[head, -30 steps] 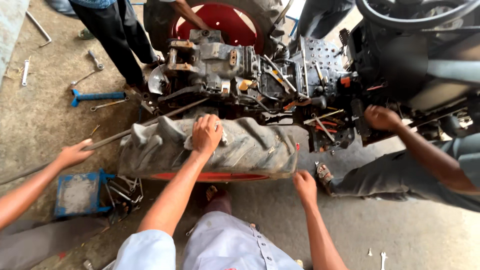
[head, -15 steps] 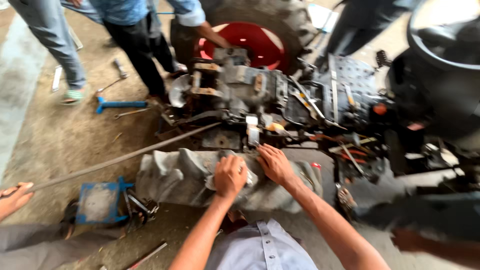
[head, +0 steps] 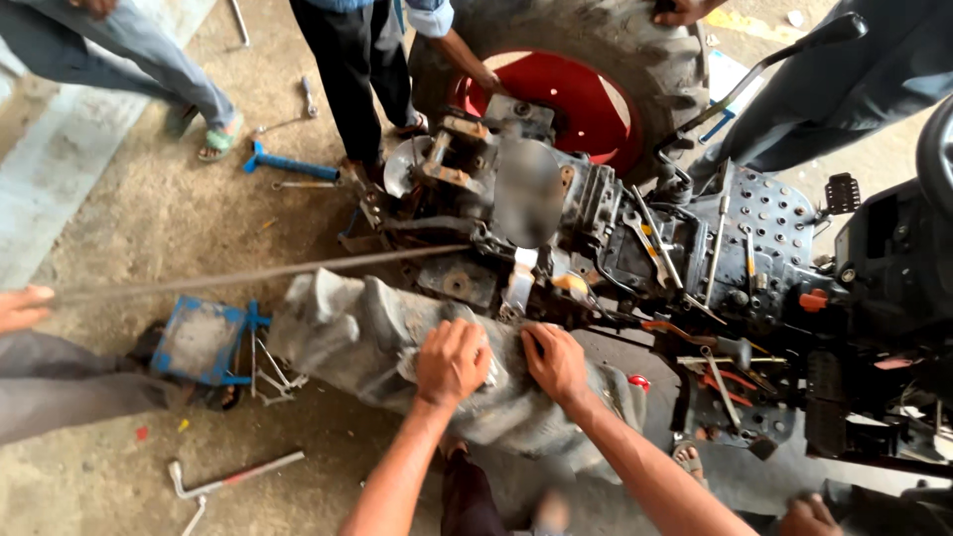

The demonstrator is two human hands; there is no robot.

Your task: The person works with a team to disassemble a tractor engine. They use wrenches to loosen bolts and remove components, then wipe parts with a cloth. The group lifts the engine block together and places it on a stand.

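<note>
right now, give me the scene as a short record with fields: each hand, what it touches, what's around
left hand: palm down, pressed on the grey tractor tyre
right hand: flat on the same tyre, beside the left
tyre: lugged tread, lying along the stripped tractor body
far side: red-hubbed wheel, a standing person's hand on it
left edge: another person's hand at a long bar
floor: blue stand, loose wrenches

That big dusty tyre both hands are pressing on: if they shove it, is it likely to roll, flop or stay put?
The tyre looks heavy: it is thick, deeply lugged and mounted on a red rim. With the left hand and right hand on its tread, it will probably stay stiff, not flop. Standing on edge, it could roll or tip sideways once pushed, though the tractor body beside it may block that.
</note>
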